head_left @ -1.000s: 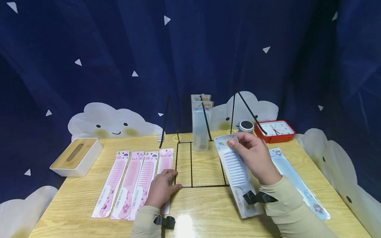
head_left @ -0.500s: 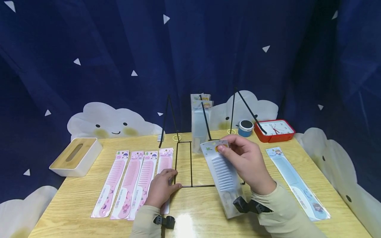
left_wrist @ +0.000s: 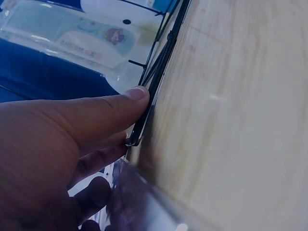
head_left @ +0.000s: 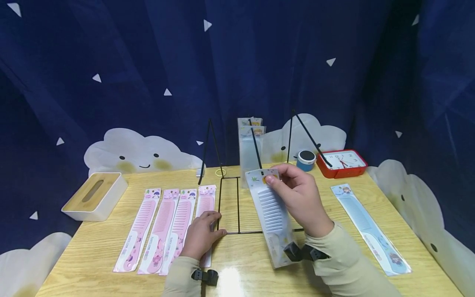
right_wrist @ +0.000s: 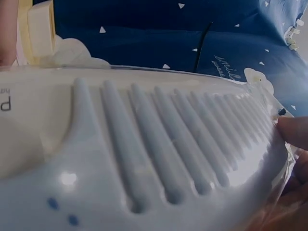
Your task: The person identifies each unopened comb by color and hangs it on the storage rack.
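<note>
My right hand (head_left: 302,196) pinches the top of a packaged pale-blue comb (head_left: 272,212) between thumb and fingers. Its wide teeth fill the right wrist view, inside clear wrapping. The tip of a black prong meets the card's top by the hang hole; I cannot tell whether it passes through. Further back, packaged blue combs (head_left: 249,154) hang on the black wire rack (head_left: 238,206). My left hand (head_left: 202,233) holds the rack's base at its front left corner, thumb (left_wrist: 137,94) on the wire, other fingers beyond it. A packaged pink comb lies partly under this hand.
Several packaged pink combs (head_left: 163,231) lie side by side at the left, near a tissue box (head_left: 94,196) with a wooden lid. On the right lies another packaged blue comb (head_left: 365,222). A red clock (head_left: 343,163) and small blue speaker (head_left: 306,161) stand at the back right.
My right hand has carried the blue comb leftward, from the rack's right side to the front of the middle prong. The left hand stays on the rack's corner.
</note>
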A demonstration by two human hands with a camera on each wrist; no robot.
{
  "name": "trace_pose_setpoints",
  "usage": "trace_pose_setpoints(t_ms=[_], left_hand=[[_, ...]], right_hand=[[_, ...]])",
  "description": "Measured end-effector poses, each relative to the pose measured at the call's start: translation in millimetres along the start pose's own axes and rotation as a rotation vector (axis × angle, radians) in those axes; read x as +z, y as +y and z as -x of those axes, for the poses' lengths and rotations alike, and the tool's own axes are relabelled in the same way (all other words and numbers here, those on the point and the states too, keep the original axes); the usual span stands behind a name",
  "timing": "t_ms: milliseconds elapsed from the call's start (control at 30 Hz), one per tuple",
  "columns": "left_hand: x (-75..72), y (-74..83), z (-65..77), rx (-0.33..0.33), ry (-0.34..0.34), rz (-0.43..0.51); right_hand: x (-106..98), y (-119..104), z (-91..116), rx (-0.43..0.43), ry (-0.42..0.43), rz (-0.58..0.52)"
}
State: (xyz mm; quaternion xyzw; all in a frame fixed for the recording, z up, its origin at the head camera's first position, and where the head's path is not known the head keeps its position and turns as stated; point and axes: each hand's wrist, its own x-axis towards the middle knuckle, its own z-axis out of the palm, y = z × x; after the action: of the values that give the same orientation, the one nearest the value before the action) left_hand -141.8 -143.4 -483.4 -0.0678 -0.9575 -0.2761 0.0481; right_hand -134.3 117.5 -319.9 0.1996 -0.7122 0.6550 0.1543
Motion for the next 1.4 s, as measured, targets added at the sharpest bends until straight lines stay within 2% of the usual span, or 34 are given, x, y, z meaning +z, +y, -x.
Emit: trace_pose_setpoints(t_ms=[233,433,1100,1400], left_hand=[[-0.2,-0.1,0.2,0.002,0.001,0.001],[0.6,-2.0,0.3,0.005,0.005,0.005],[0.9,-1.0,0.0,-0.011,0.007,0.023],[0.4,-1.0,0.0,-0.002,0.003,0.019]], right_hand=[[4.0,11.8,-8.2,0.047,0.010,-0.034],[6.7,21.9,-16.2,0.050,0.010,-0.047],[10.4,45.4,-56.4,0.032,0.033,0.012],[11.2,47.9,-76.7,0.067,0.021,0.040]])
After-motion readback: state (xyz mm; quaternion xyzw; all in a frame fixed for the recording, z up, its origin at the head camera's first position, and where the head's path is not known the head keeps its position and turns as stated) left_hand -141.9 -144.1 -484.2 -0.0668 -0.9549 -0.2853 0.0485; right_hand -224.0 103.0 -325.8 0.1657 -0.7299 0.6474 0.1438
